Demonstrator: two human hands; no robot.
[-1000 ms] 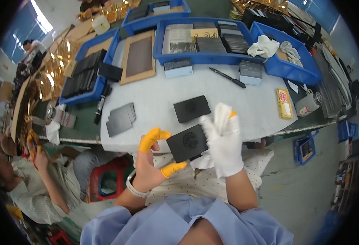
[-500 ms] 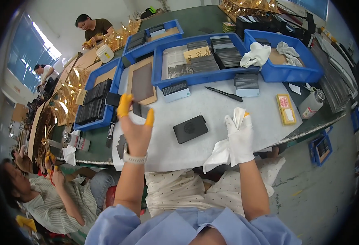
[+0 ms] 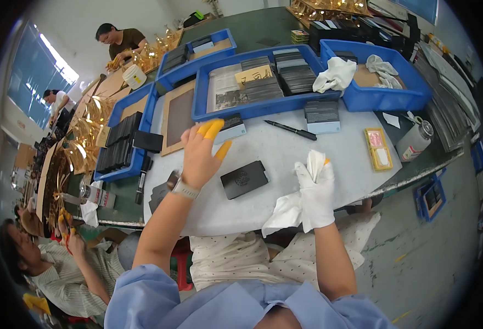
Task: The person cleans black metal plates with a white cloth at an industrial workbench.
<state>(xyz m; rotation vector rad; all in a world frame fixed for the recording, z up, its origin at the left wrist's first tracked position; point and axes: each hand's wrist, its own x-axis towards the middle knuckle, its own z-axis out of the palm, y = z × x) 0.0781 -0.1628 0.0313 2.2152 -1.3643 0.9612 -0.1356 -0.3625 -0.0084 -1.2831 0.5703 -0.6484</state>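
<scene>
Left hand (image 3: 200,156) farther right, palm down

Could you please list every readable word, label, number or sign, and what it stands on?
Yellow card in the blue tray: large handwritten characters, not copied here.
Right-hand card stack before the tray: pale print, too small to read.
Yellow box: printing, too blurred to read.
Bottle: label, too small to read.
Black cards: round emblem, no legible words.
</scene>
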